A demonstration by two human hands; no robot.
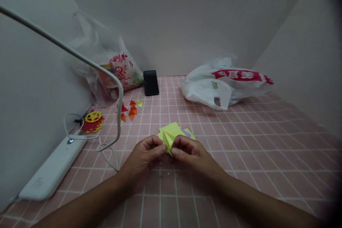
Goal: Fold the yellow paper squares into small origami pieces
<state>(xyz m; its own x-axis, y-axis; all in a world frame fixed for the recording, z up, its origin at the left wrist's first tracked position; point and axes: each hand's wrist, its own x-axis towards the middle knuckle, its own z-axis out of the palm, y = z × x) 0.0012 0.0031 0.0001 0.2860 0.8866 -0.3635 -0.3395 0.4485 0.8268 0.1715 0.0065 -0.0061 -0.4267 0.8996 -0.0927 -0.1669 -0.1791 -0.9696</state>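
A folded piece of yellow paper (169, 139) is pinched between both hands just above the pink gridded table (240, 149). My left hand (145, 155) grips its left edge with thumb and fingers closed. My right hand (188, 151) pinches its right side the same way. Under and behind it lies a small stack of yellow sheets (175, 130) with a purple sheet showing at the right edge.
Orange, red and yellow paper scraps (130, 109) lie at the back left, near red and yellow paper cut-outs (93, 121). A black phone (151, 82), a clear plastic bag (112, 67) and a white plastic bag (221, 85) stand along the back wall. A white power bank (50, 169) with cables sits at left.
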